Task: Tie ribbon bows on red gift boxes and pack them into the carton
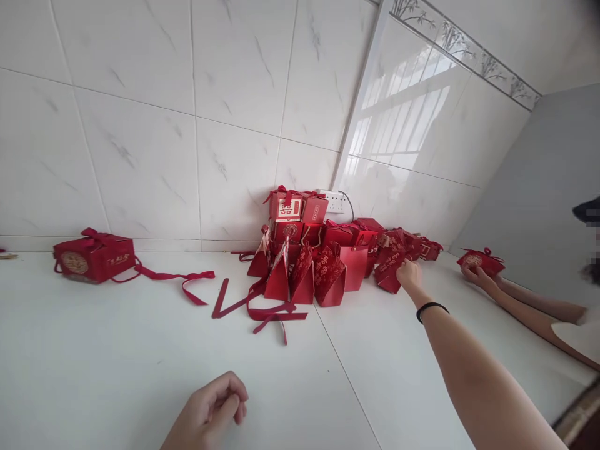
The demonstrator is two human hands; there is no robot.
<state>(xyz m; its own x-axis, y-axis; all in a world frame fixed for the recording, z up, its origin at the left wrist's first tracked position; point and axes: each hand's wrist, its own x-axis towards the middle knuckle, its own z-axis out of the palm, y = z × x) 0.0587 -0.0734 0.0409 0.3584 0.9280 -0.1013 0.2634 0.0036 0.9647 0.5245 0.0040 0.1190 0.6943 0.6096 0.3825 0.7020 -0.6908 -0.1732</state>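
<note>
Pinching a small red paper box with gold writing (pixel 388 271) in the right hand (pixel 409 274), beside more red boxes (pixel 302 280) on the smooth white table (pixel 290 387). Curling the left hand (pixel 218 405) with nothing seen inside. Maybe picking up or placing; next, seems to need a gentle hold.

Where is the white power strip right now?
In the head view, the white power strip is slightly right of centre, by the tiled wall, just behind and to the right of the topmost stacked red boxes.
</note>
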